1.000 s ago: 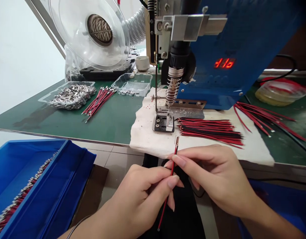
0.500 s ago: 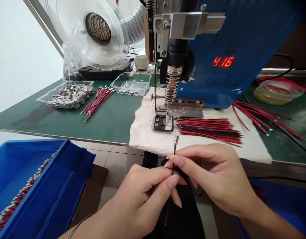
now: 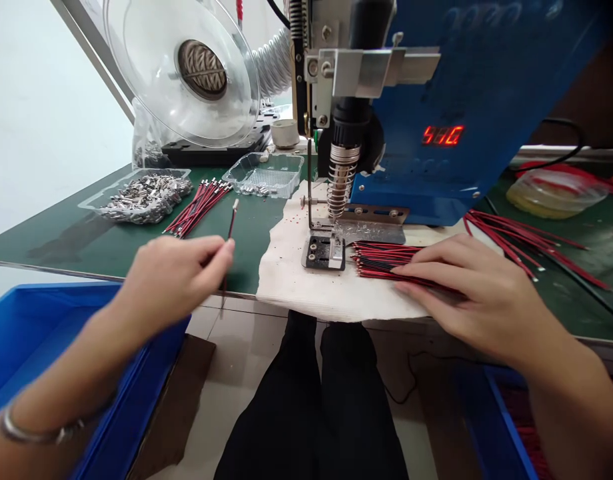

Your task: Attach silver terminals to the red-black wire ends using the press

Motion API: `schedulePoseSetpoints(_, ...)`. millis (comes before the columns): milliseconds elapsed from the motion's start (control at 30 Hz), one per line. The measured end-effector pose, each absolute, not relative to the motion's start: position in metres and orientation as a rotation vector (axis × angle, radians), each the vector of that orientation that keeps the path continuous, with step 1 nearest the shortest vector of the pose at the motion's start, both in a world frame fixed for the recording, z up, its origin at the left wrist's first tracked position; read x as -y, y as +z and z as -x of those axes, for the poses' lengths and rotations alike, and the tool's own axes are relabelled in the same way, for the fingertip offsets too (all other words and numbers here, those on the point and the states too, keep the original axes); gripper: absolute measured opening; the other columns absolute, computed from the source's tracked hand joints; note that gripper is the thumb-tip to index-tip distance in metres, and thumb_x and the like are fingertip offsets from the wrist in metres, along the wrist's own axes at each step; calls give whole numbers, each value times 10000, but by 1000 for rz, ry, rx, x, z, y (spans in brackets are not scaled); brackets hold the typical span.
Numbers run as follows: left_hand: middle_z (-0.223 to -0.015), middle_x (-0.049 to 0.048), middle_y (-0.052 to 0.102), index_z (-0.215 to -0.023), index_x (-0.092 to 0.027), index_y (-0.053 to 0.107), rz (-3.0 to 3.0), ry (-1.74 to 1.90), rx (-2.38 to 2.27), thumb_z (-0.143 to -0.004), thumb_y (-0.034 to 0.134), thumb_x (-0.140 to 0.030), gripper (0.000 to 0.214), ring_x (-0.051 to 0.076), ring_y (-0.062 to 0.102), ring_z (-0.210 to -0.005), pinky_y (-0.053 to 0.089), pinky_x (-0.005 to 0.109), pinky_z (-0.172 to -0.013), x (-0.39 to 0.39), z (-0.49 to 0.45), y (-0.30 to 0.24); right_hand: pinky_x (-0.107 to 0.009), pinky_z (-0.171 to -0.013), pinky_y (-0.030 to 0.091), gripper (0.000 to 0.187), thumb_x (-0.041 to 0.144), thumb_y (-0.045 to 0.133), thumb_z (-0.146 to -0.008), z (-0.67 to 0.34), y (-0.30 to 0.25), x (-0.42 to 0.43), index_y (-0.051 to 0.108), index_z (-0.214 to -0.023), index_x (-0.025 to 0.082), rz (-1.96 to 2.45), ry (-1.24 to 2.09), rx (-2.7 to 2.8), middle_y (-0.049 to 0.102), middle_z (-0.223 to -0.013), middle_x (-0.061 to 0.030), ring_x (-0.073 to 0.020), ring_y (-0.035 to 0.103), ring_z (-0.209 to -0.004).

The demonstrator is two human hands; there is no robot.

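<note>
My left hand (image 3: 171, 280) is closed in a pinch on a thin red-and-black wire (image 3: 229, 233) with a metal terminal at its top end, held upright over the green table's front edge. My right hand (image 3: 466, 287) lies with fingers stretched flat on a bundle of red and black wires (image 3: 381, 257) on the white cloth (image 3: 296, 280). Just left of that bundle sits the small black fixture (image 3: 322, 252) under the soldering tip (image 3: 339, 190) of the blue machine (image 3: 461, 100).
A blue bin (image 3: 31, 333) with finished wires stands at the lower left. On the green table (image 3: 136, 240) are a clear tray of metal terminals (image 3: 144, 195), a small wire bundle (image 3: 196, 207), another clear tray (image 3: 264, 175) and a clear spool (image 3: 186, 67). More red wires (image 3: 526, 237) lie right.
My hands have parted. The left hand has carried the wire left toward the blue bin; the right hand has let go and moved up onto the wire bundle.
</note>
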State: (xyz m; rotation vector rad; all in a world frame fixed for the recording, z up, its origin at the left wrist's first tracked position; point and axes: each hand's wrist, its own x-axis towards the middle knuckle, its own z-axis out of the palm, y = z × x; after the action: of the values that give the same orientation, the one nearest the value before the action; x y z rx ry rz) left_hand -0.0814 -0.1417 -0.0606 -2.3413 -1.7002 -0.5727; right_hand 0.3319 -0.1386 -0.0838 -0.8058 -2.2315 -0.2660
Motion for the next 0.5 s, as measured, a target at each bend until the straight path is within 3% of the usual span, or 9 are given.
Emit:
schedulePoseSetpoints(200, -736, -1, 553, -832, -238, 800, 2119, -283, 1965, -1068, 691, -425, 320, 181, 332, -714, 171, 317, -703, 70, 123, -26, -442, -817, 655, 126, 184, 754, -1098, -332, -82, 134, 848, -1066, 261, 795, -255, 2275, 853, -991, -58, -251, 804, -873)
schedulePoseSetpoints(400, -792, -14, 485, -828, -217, 735, 2211, -280, 1929, -1134, 639, -519, 440, 168, 295, -769, 171, 331, -740, 68, 117, -33, -451, -823, 616, 90, 181, 701, -1128, -330, -84, 134, 757, -1086, 237, 828, -331, 2309, 828, -998, -67, -263, 768, -885)
schedulePoseSetpoints(500, -772, -1, 394, -767, -199, 662, 2120, -362, 2005, -1122, 638, -665, 586, 185, 240, -782, 128, 362, -748, 62, 126, -35, -471, -813, 603, 123, 184, 663, -1141, -330, -83, 134, 729, -1055, 243, 832, -344, 2339, 821, -968, -67, -283, 769, -881)
